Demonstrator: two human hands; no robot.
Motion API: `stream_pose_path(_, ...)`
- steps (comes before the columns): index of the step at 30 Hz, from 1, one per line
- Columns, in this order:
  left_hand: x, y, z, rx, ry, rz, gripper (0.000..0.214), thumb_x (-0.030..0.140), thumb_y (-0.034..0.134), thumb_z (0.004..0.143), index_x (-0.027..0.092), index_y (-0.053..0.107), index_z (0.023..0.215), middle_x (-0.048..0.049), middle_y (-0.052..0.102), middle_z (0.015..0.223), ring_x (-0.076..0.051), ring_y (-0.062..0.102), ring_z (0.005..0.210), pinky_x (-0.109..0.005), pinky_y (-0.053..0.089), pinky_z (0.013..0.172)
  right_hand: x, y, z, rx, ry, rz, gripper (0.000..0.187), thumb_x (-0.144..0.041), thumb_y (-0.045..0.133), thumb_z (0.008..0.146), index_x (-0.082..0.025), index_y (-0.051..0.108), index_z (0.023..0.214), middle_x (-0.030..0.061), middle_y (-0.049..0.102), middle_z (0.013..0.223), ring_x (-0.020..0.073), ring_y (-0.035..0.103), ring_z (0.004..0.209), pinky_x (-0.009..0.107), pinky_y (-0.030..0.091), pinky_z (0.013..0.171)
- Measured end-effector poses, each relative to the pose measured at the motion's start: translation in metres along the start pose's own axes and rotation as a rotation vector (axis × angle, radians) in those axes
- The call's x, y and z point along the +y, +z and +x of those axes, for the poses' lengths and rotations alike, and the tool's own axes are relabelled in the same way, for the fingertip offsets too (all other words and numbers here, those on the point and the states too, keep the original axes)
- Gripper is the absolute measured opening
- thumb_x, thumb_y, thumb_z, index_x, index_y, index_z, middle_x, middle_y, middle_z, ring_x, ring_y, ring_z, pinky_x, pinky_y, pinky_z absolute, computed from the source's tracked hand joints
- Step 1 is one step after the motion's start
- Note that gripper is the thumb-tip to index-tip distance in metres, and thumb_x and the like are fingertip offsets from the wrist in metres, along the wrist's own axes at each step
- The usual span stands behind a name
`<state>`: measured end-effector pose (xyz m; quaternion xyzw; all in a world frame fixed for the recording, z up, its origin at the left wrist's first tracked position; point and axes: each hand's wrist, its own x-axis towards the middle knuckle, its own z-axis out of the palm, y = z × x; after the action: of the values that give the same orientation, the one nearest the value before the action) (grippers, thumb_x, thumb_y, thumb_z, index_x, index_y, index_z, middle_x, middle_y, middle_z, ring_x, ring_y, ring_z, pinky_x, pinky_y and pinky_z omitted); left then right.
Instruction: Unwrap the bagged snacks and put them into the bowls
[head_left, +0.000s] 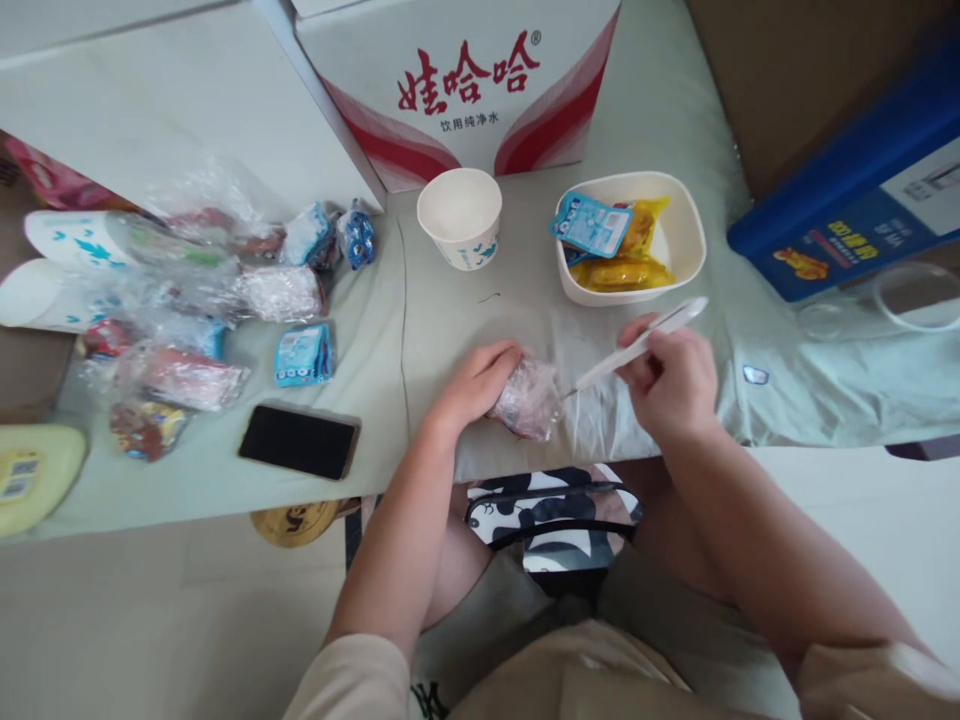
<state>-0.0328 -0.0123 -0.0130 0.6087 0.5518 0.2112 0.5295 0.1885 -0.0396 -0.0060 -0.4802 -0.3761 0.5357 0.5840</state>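
My left hand (480,380) grips the side of a crinkled clear-plastic packet (529,400) with pinkish contents, holding it down on the cloth near the front edge. In my right hand (679,380) is a slim white utility knife (637,345), closed between thumb and fingers. Its handle slants down to the left, and the thin metal tip is at the packet's right side; whether it has cut in, I cannot tell. Behind the packet stands a white paper cup (461,218). A white plastic bowl (690,245) to its right holds yellow packets (622,274) and a blue sachet (592,225).
At left lie several wrapped snacks (187,375), stacks of paper cups (52,295), a blue packet (304,355) and a black phone (300,440). A white carton (465,90) borders the back, a blue box (855,190) the right. A small foil scrap (755,375) lies at right.
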Motion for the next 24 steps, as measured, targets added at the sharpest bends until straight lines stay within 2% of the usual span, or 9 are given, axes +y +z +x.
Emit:
stream_pose_path(2, -0.002, -0.001, 0.001, 0.007, 0.022, 0.032, 0.036, 0.046, 0.045, 0.094, 0.021, 0.07, 0.088, -0.0004, 0.068, 0.079, -0.019, 0.062, 0.078, -0.029, 0.045, 0.069, -0.001, -0.005, 0.005, 0.041, -0.04, 0.041, 0.032, -0.052, 0.061, 0.087, -0.024, 0.055, 0.074, -0.0101, 0.021, 0.044, 0.0081, 0.019, 0.036, 0.026, 0.017, 0.039)
stream_pose_path(4, -0.002, 0.001, 0.002, -0.019, 0.039, 0.084, 0.036, 0.047, 0.045, 0.094, 0.022, 0.07, 0.086, -0.0007, 0.069, 0.08, -0.02, 0.062, 0.079, -0.03, 0.045, 0.07, -0.002, -0.002, 0.005, -0.032, 0.021, 0.093, 0.034, -0.056, 0.061, 0.086, -0.024, 0.055, 0.076, -0.0104, 0.022, 0.044, 0.0086, 0.02, 0.036, 0.026, 0.02, 0.038)
stream_pose_path(7, -0.001, 0.004, 0.002, -0.08, 0.059, 0.125, 0.036, 0.047, 0.045, 0.094, 0.023, 0.071, 0.086, -0.001, 0.071, 0.082, -0.021, 0.064, 0.082, -0.031, 0.045, 0.073, 0.001, 0.01, -0.003, -0.229, 0.189, 0.055, 0.038, -0.059, 0.067, 0.082, -0.022, 0.06, 0.081, -0.0082, 0.038, 0.045, 0.0097, 0.034, 0.037, 0.026, 0.024, 0.039)
stream_pose_path(9, -0.001, 0.005, 0.002, -0.108, 0.06, 0.079, 0.037, 0.047, 0.045, 0.094, 0.022, 0.072, 0.087, -0.0009, 0.072, 0.083, -0.021, 0.064, 0.082, -0.031, 0.046, 0.074, 0.004, 0.014, -0.005, -0.276, 0.238, -0.023, 0.039, -0.058, 0.07, 0.081, -0.02, 0.063, 0.083, -0.0058, 0.047, 0.046, 0.0105, 0.041, 0.039, 0.025, 0.027, 0.04)
stream_pose_path(11, -0.001, 0.003, 0.0, -0.113, 0.051, 0.003, 0.038, 0.049, 0.046, 0.093, 0.021, 0.072, 0.089, -0.0013, 0.072, 0.084, -0.021, 0.064, 0.082, -0.03, 0.046, 0.074, 0.007, 0.01, 0.001, -0.154, 0.196, -0.078, 0.037, -0.057, 0.07, 0.083, -0.02, 0.064, 0.082, -0.0053, 0.049, 0.047, 0.0102, 0.042, 0.04, 0.025, 0.028, 0.04)
stream_pose_path(15, -0.005, -0.006, -0.005, -0.108, 0.042, -0.076, 0.038, 0.05, 0.05, 0.091, 0.021, 0.074, 0.088, -0.0028, 0.073, 0.09, -0.02, 0.064, 0.084, -0.029, 0.048, 0.08, 0.007, -0.013, 0.024, 0.177, -0.028, 0.003, 0.032, -0.054, 0.064, 0.087, -0.024, 0.058, 0.077, -0.0074, 0.041, 0.046, 0.0096, 0.037, 0.038, 0.025, 0.026, 0.039)
stream_pose_path(17, -0.007, -0.009, -0.006, -0.058, 0.057, -0.08, 0.037, 0.049, 0.05, 0.091, 0.021, 0.074, 0.089, -0.0029, 0.073, 0.093, -0.021, 0.065, 0.089, -0.03, 0.049, 0.084, 0.004, -0.02, 0.029, 0.209, -0.15, 0.046, 0.028, -0.052, 0.061, 0.086, -0.026, 0.056, 0.08, -0.0078, 0.042, 0.048, 0.0104, 0.039, 0.039, 0.026, 0.03, 0.041)
stream_pose_path(20, -0.011, -0.011, -0.004, 0.105, 0.091, -0.113, 0.035, 0.05, 0.053, 0.092, 0.022, 0.074, 0.092, -0.0033, 0.075, 0.098, -0.023, 0.066, 0.098, -0.032, 0.049, 0.09, 0.001, -0.015, 0.021, 0.14, -0.227, -0.018, 0.03, -0.056, 0.059, 0.085, -0.027, 0.055, 0.086, -0.0056, 0.052, 0.055, 0.0132, 0.051, 0.046, 0.028, 0.04, 0.047)
stream_pose_path(24, -0.02, -0.01, 0.006, 0.265, 0.136, -0.278, 0.035, 0.05, 0.054, 0.091, 0.022, 0.074, 0.091, -0.0053, 0.076, 0.102, -0.025, 0.067, 0.104, -0.036, 0.049, 0.098, 0.005, -0.001, 0.008, -0.046, -0.041, -0.115, 0.036, -0.061, 0.059, 0.084, -0.026, 0.054, 0.091, 0.0001, 0.068, 0.071, 0.0161, 0.064, 0.057, 0.03, 0.05, 0.056)
